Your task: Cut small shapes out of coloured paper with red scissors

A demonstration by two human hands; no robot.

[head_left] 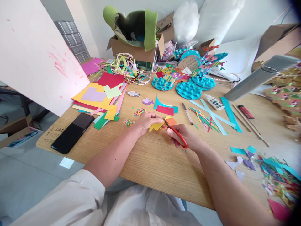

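My left hand [147,123] is closed on a small yellow paper piece [155,126] above the middle of the wooden table. In my right hand [180,135] are red-handled scissors [180,140], whose tips meet the yellow paper beside my left fingertips. Just beyond, an orange paper piece [170,121] lies partly hidden behind the scissors. A red paper strip [165,110] rests on blue paper [160,103] a little farther back. Near my left hand is a pile of small coloured paper dots [139,112].
Stacked coloured papers [94,87] and a black phone [72,133] lie left. Farther back stand blue craft discs [188,90]. Right of my hands are paper strips [213,117], a white glue bottle [214,102], a grey cylinder [255,80] and paper scraps [277,179].
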